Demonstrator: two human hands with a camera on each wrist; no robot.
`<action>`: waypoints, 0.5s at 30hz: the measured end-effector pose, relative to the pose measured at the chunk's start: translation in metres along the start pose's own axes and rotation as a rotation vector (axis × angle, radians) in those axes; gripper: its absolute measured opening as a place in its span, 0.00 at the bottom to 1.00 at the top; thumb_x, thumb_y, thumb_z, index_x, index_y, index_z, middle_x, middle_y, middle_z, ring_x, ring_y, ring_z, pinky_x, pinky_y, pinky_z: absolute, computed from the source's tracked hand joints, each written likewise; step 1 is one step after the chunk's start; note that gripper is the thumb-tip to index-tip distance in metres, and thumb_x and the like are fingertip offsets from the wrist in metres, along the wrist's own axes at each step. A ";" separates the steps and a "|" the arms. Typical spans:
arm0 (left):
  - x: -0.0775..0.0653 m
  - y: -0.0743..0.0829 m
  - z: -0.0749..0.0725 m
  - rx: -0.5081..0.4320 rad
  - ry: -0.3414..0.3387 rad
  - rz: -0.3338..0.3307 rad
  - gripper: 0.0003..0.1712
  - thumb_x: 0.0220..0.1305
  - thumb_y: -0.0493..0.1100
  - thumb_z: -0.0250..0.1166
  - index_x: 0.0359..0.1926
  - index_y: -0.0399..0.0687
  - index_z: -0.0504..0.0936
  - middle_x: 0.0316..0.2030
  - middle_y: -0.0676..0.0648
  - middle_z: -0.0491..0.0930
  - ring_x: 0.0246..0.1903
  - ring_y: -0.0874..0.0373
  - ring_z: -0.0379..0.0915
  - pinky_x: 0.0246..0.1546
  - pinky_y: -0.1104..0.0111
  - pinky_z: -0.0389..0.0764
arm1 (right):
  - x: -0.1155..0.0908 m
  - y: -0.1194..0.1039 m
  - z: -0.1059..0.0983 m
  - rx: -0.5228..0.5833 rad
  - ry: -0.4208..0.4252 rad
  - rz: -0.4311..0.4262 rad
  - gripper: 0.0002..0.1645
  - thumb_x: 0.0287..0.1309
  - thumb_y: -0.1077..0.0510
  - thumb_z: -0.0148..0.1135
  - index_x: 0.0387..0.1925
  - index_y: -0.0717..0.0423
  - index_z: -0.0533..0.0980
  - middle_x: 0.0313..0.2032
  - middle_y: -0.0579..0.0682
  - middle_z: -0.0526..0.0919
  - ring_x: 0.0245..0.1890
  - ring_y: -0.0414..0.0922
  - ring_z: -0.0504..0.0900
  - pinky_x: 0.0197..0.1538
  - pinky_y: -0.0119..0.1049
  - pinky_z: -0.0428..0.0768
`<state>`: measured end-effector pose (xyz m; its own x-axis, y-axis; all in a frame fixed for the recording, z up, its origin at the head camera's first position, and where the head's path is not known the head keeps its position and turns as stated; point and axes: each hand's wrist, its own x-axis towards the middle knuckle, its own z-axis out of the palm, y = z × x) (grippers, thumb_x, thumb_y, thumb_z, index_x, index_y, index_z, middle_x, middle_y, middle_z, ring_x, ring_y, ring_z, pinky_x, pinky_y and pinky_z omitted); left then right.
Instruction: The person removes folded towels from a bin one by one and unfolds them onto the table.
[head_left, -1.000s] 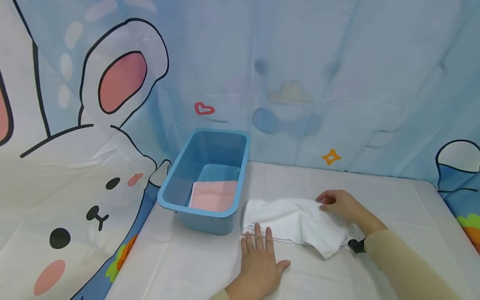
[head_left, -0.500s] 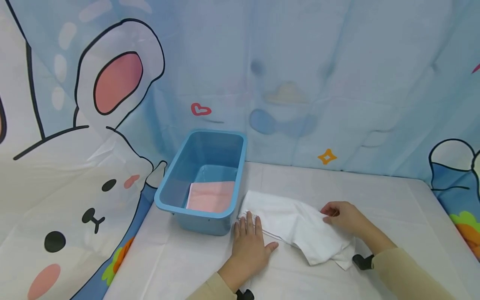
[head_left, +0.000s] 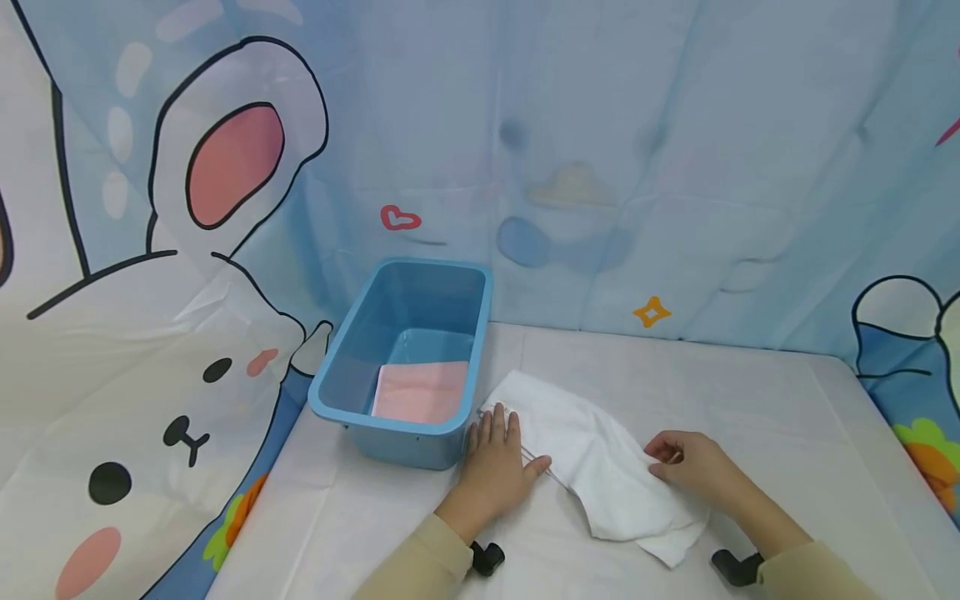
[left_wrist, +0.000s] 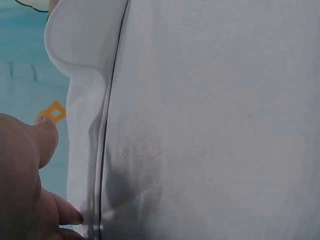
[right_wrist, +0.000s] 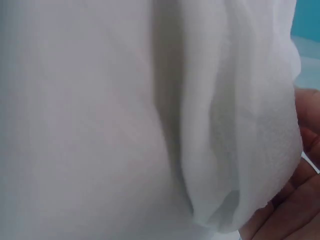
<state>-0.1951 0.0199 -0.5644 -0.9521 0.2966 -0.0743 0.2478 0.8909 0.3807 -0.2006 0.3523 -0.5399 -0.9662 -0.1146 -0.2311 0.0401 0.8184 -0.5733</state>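
Observation:
A folded white towel (head_left: pixel 592 450) lies aslant on the white-covered table, its right part loose and wrinkled. My left hand (head_left: pixel 491 475) rests on the towel's left end with fingers straight and thumb spread; in the left wrist view its fingertips meet the layered edge of the towel (left_wrist: pixel 85 115). At the far right edge my right hand (head_left: pixel 693 467) pinches the towel between thumb and curled fingers. The right wrist view has the towel (right_wrist: pixel 265 125) hanging in soft folds, partly covering the right hand (right_wrist: pixel 295 210).
A blue plastic bin (head_left: pixel 393 422) stands left of the towel, close to my left fingertips. Inside it lies a folded pink cloth (head_left: pixel 422 392). A blue cartoon-printed curtain (head_left: pixel 712 167) hangs behind the table (head_left: pixel 750 392). Black wrist mounts show beside both sleeves.
The towel has turned clockwise, its right end coming nearer to me. My right hand has moved toward me with that end, while my left hand has shifted slightly left and forward.

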 end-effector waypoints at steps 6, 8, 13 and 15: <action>0.011 -0.001 -0.002 -0.004 -0.007 0.030 0.53 0.79 0.74 0.48 0.86 0.41 0.52 0.87 0.35 0.43 0.87 0.38 0.38 0.85 0.43 0.49 | -0.015 -0.006 0.009 0.035 0.020 0.064 0.11 0.64 0.59 0.75 0.46 0.58 0.85 0.37 0.48 0.86 0.39 0.44 0.81 0.41 0.39 0.79; 0.014 -0.001 -0.004 -0.012 -0.012 0.038 0.53 0.80 0.73 0.49 0.86 0.41 0.51 0.87 0.36 0.43 0.87 0.38 0.38 0.85 0.42 0.48 | -0.020 -0.007 0.013 0.046 0.035 0.075 0.12 0.63 0.59 0.75 0.47 0.58 0.85 0.38 0.48 0.86 0.39 0.44 0.82 0.42 0.39 0.80; 0.022 -0.002 -0.004 -0.022 -0.021 0.039 0.53 0.81 0.72 0.48 0.87 0.42 0.49 0.88 0.37 0.41 0.88 0.39 0.36 0.86 0.43 0.46 | -0.033 -0.011 0.026 0.066 0.081 0.097 0.14 0.63 0.57 0.75 0.48 0.57 0.85 0.38 0.47 0.88 0.38 0.42 0.83 0.41 0.38 0.80; 0.026 -0.002 -0.004 -0.024 -0.018 0.040 0.52 0.81 0.72 0.49 0.87 0.41 0.49 0.88 0.37 0.42 0.88 0.40 0.36 0.86 0.43 0.47 | -0.038 -0.014 0.031 0.080 0.094 0.106 0.14 0.63 0.56 0.75 0.48 0.57 0.85 0.38 0.46 0.88 0.38 0.41 0.83 0.41 0.37 0.80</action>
<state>-0.2209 0.0238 -0.5634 -0.9380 0.3384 -0.0750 0.2812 0.8695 0.4061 -0.1569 0.3281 -0.5477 -0.9749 0.0266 -0.2210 0.1596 0.7754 -0.6110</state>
